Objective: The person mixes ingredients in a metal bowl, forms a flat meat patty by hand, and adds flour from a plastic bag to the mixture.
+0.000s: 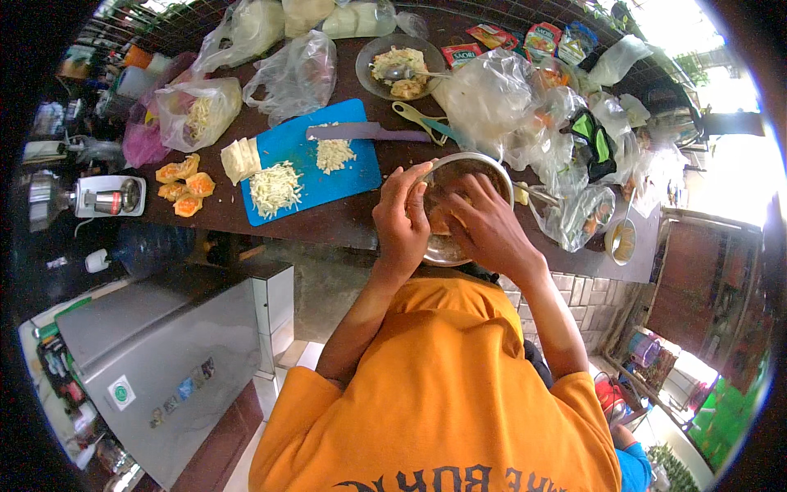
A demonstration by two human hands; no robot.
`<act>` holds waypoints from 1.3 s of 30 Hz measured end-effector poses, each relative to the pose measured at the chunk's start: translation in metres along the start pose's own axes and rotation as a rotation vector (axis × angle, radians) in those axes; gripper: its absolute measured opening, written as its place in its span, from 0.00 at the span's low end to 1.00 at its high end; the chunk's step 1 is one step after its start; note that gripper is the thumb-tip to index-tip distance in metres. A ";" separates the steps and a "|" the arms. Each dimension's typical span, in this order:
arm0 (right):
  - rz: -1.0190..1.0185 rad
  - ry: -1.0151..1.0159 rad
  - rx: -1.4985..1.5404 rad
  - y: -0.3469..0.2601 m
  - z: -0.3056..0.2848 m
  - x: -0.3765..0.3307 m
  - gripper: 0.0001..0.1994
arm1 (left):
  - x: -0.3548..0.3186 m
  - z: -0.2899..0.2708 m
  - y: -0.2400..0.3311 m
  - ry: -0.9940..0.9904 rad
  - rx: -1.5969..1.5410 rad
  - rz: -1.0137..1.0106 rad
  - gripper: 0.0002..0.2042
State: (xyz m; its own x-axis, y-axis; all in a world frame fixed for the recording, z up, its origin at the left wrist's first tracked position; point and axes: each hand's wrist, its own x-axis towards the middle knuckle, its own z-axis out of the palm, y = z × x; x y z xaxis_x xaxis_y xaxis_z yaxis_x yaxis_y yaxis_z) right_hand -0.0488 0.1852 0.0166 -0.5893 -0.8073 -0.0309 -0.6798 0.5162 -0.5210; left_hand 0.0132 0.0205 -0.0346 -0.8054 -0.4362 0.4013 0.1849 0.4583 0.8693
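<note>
That's a bright orange shirt [443,385] over there, loose, its short sleeves [305,406] leaving the forearms [361,321] bare. Dark lettering [476,477] crosses it.

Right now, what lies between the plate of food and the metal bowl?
A pale-handled utensil and the knife's handle lie there, in the head view.

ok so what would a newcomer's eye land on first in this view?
Probably the bright orange T-shirt filling the lower middle. Just above it, the right hand reaches into a metal bowl while the left hand is at the bowl's left side. Left of them, a vivid blue cutting board carries shredded pale food, with a knife lying across its far edge.
</note>
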 end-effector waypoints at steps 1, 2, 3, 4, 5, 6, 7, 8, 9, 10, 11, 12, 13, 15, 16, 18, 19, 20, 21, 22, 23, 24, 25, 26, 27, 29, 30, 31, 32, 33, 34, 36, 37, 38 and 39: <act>-0.001 -0.047 0.008 0.011 0.015 0.005 0.15 | 0.001 0.001 0.004 -0.022 0.020 0.057 0.11; -0.009 -0.097 0.017 0.021 0.032 0.005 0.16 | 0.000 0.001 0.005 -0.028 0.017 0.056 0.11; -0.101 -0.162 -0.133 0.025 0.044 0.008 0.19 | 0.000 0.002 0.003 -0.016 0.046 0.102 0.11; -0.100 -0.157 -0.139 0.027 0.047 -0.001 0.19 | 0.000 0.002 0.000 -0.005 0.073 0.148 0.11; -0.136 -0.033 -0.147 0.012 0.039 -0.006 0.20 | -0.003 0.002 -0.009 0.036 0.091 0.128 0.10; -0.161 0.090 -0.151 -0.001 0.030 -0.015 0.21 | -0.002 0.002 -0.010 0.038 0.088 0.124 0.10; -0.173 0.022 -0.218 -0.007 0.021 -0.024 0.23 | -0.003 0.001 -0.009 0.065 0.093 0.081 0.10; -0.174 0.016 -0.215 -0.002 0.014 -0.028 0.23 | -0.004 0.001 -0.009 0.085 0.095 0.039 0.10; -0.143 -0.042 -0.075 0.003 0.007 -0.032 0.22 | -0.003 0.001 -0.010 0.052 0.068 0.086 0.11; -0.112 -0.099 0.065 0.005 0.000 -0.032 0.21 | -0.004 0.001 -0.008 0.049 0.068 0.083 0.11; -0.069 -0.137 0.057 0.006 -0.010 -0.024 0.19 | -0.004 0.004 -0.006 0.052 0.061 0.058 0.11; -0.065 -0.135 0.057 0.006 -0.009 -0.018 0.19 | -0.004 0.005 -0.004 0.054 0.048 0.033 0.11; -0.052 -0.104 0.032 0.004 -0.006 -0.010 0.20 | -0.004 0.006 -0.003 0.042 0.068 0.065 0.11; -0.060 -0.045 -0.026 0.008 0.015 -0.008 0.24 | -0.005 0.009 -0.006 0.046 0.053 0.104 0.11; -0.055 -0.039 -0.032 0.011 0.027 -0.016 0.24 | -0.004 0.011 -0.008 0.051 0.043 0.140 0.11; -0.030 0.038 -0.092 -0.003 0.038 -0.026 0.28 | -0.002 0.010 -0.008 0.086 0.025 0.048 0.10; 0.004 0.093 -0.071 -0.013 0.034 -0.035 0.25 | -0.002 0.009 -0.009 0.121 0.010 -0.047 0.10; 0.000 0.091 -0.066 -0.013 0.026 -0.037 0.25 | -0.004 0.006 -0.011 0.123 0.015 -0.050 0.10; -0.032 0.025 -0.010 -0.009 0.015 -0.040 0.23 | -0.004 0.005 -0.013 0.126 0.051 0.018 0.10; -0.064 -0.040 0.046 -0.009 0.004 -0.039 0.20 | -0.003 0.004 -0.014 0.129 0.088 0.087 0.10; 0.047 -0.083 0.066 -0.012 -0.012 -0.030 0.16 | -0.005 0.004 -0.013 0.121 0.088 0.084 0.10; 0.057 -0.077 0.066 -0.009 -0.010 -0.020 0.16 | -0.004 0.005 -0.010 0.100 0.062 0.082 0.10; 0.015 0.024 0.061 -0.005 -0.004 -0.008 0.19 | -0.004 0.007 -0.007 0.078 0.037 0.080 0.10; -0.041 0.119 0.058 0.001 0.009 0.002 0.23 | -0.006 0.006 -0.008 0.080 0.042 0.080 0.10; 0.047 0.010 0.046 0.016 0.037 -0.001 0.24 | -0.006 0.009 -0.007 0.083 0.033 0.112 0.10; 0.000 0.043 -0.027 0.001 0.048 -0.012 0.24 | -0.003 0.008 -0.015 0.108 0.036 0.147 0.10; -0.037 0.072 -0.097 -0.008 0.050 -0.023 0.24 | -0.002 0.008 -0.020 0.121 0.059 0.128 0.10; -0.040 0.122 -0.052 -0.026 0.029 -0.030 0.23 | -0.003 0.006 -0.023 0.137 0.091 0.100 0.10; -0.040 0.115 -0.044 -0.025 0.018 -0.032 0.23 | -0.007 0.005 -0.023 0.136 0.097 0.091 0.10; -0.033 0.008 0.026 -0.017 0.007 -0.033 0.22 | -0.007 0.004 -0.022 0.116 0.074 0.090 0.10; -0.026 -0.100 0.096 -0.013 -0.004 -0.030 0.21 | -0.007 0.002 -0.021 0.097 0.051 0.089 0.10; 0.112 -0.002 0.111 -0.009 0.001 -0.012 0.18 | -0.006 0.005 -0.013 0.087 0.028 0.095 0.10; 0.064 0.029 0.090 0.016 0.033 -0.009 0.17 | -0.006 0.008 -0.009 0.085 0.011 0.106 0.10; 0.007 0.058 0.068 0.027 0.051 -0.004 0.16 | -0.006 0.009 -0.011 0.085 0.008 0.113 0.10; 0.065 -0.128 -0.042 0.015 0.052 -0.002 0.16 | -0.006 0.009 -0.016 0.120 0.039 0.129 0.10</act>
State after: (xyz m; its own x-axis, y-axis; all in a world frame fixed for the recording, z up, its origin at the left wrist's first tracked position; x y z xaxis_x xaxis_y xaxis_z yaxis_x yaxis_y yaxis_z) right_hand -0.0355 0.1797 -0.0358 -0.5741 -0.8002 -0.1735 -0.6613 0.5781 -0.4780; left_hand 0.0096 0.0230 -0.0532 -0.7034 -0.4600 0.5419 0.2583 0.5448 0.7978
